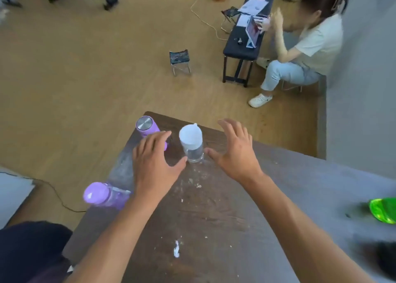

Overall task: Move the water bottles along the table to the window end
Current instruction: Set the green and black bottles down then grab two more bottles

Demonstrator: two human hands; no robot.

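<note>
A clear bottle with a white cap point(192, 143) stands upright near the far end of the dark worn table point(214, 214). My left hand point(155, 160) and my right hand point(234, 152) hover on either side of it, fingers spread, holding nothing; the left thumb tip lies close to the bottle's base. A purple flask with a metal lid point(146, 126) stands at the far left corner, partly behind my left hand. Another purple bottle point(105, 195) stands at the table's left edge, beside my left forearm.
A green glossy object point(383, 213) sits at the right edge of the table. Beyond the table a person sits on a low stool by a black bench point(242, 46). A small folding stool point(180, 61) stands on the wooden floor.
</note>
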